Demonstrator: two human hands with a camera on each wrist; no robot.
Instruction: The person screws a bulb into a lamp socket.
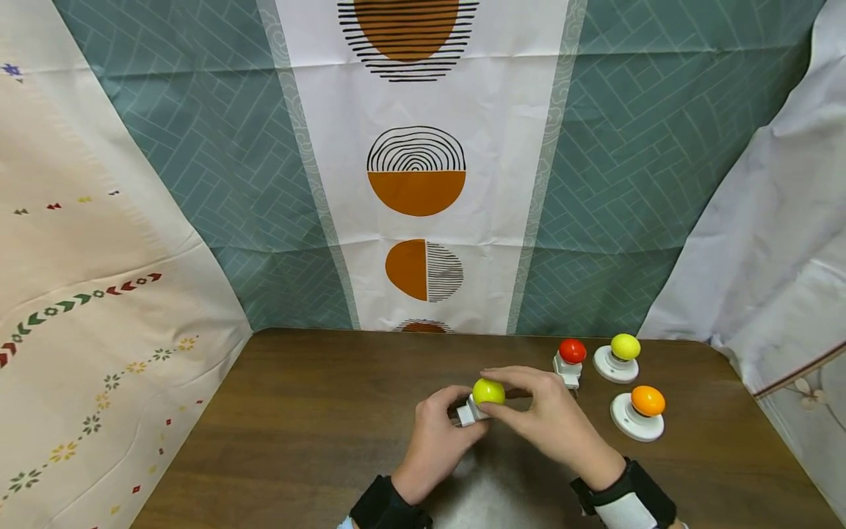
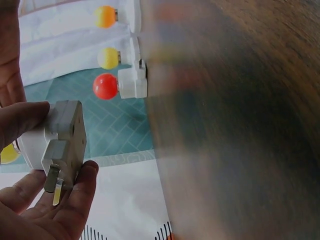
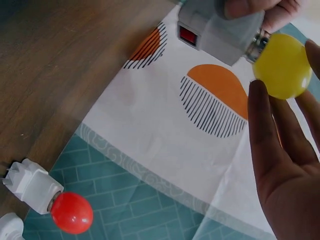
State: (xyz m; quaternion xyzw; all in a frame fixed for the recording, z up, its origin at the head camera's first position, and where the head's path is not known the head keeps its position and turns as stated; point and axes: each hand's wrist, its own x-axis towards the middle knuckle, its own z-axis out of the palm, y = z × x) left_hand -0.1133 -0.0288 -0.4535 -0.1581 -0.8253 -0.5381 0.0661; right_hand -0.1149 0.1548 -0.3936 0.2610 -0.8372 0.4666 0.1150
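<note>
My left hand (image 1: 439, 437) grips a white plug-in lamp holder (image 2: 65, 135) above the wooden table. Two flat metal prongs (image 2: 52, 180) stick out of its back, and a red switch (image 3: 188, 35) shows on its side in the right wrist view. A yellow light bulb (image 3: 284, 66) sits at the holder's mouth, with part of its metal base visible. Fingers and thumb of my right hand (image 1: 548, 419) pinch this bulb from both sides. In the left wrist view the bulb is mostly hidden behind the left hand.
At the table's right stand a red bulb (image 1: 572, 350) in a white plug-in holder (image 1: 567, 371), a yellow bulb (image 1: 625, 346) on a round white base (image 1: 611, 369) and an orange bulb (image 1: 648, 401) on another round base (image 1: 631, 425). Patterned cloth (image 1: 423, 95) hangs behind the wooden table (image 1: 264, 441).
</note>
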